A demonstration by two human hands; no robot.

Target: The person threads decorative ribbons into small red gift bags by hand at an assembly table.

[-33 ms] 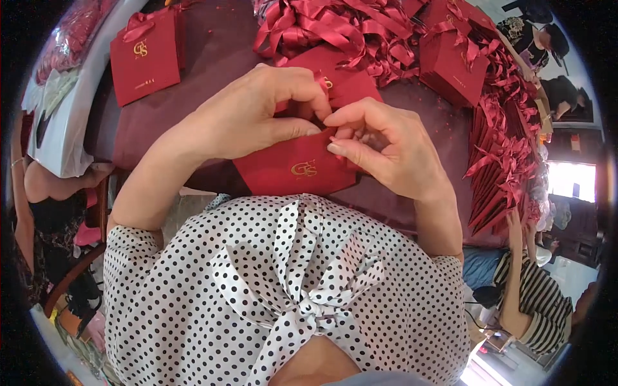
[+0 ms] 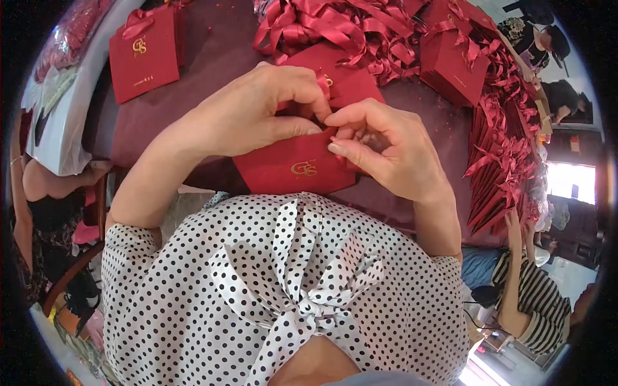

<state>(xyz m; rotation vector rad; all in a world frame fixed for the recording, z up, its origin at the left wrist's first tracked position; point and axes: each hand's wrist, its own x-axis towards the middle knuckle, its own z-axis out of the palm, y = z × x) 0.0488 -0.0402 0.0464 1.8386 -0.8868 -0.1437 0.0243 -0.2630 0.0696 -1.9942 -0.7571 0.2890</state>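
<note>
In front of my chest is a small red paper bag (image 2: 270,164) with a gold emblem on its face. My left hand (image 2: 264,106) is closed at the bag's upper edge, thumb and fingers pinching the rim. Opposite it, my right hand (image 2: 393,141) has its thumb and bent fingers closed at the same edge, the two index fingers nearly touching. Between the fingertips, any ribbon end is too small to make out. A bit of red ribbon (image 2: 323,87) shows beside my left fingers. Just beyond lies another red bag (image 2: 357,83), partly hidden by my hands.
A heap of red ribbon handles (image 2: 360,32) lies at the far middle. Stacked red bags (image 2: 450,71) stand far right, with more ribboned bags (image 2: 492,174) along the right edge. Several upright bags (image 2: 145,58) are far left, near a white plastic bag (image 2: 61,141). A co-worker's arm (image 2: 515,276) is at right.
</note>
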